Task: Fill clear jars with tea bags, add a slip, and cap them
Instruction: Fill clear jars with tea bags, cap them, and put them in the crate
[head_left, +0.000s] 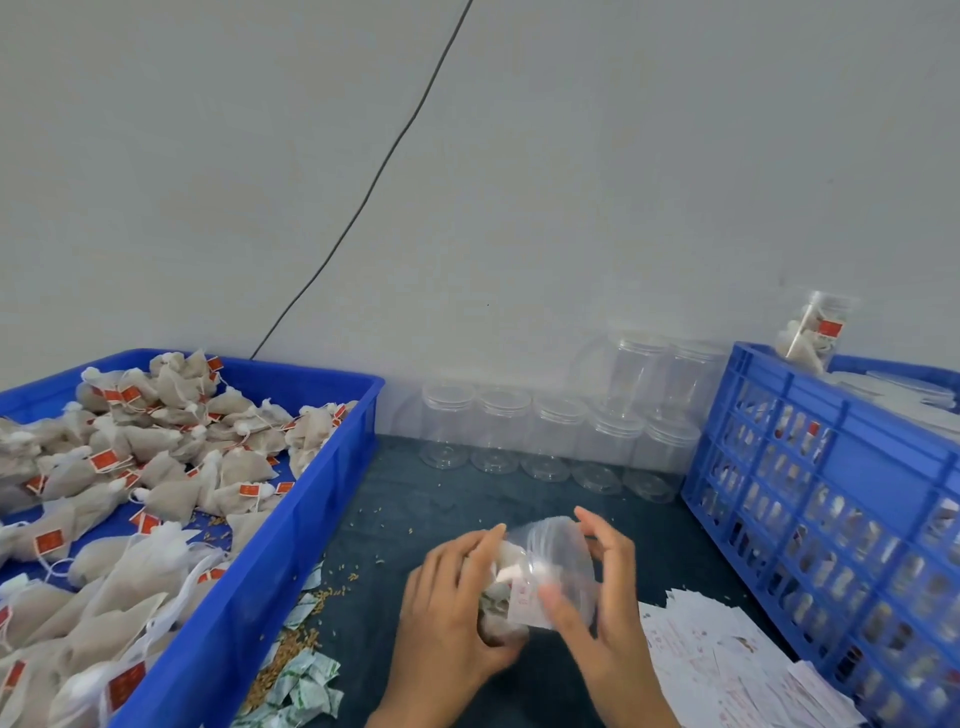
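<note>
Dark table (441, 509) | left hand (452, 618) grips jar (540, 577) | right hand (602, 597) grasps cap (563, 545)

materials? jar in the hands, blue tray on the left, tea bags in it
Jar: clear, glossy, likely thin plastic; contents show through the wall and it has glare, though motion blur softens it.
Blue tray: opaque moulded plastic, smooth with a slight sheen, thick rolled rim.
Tea bags: off-white, matte, fine mesh or nonwoven fabric, which one is unclear; string with red paper-like tags.
</note>
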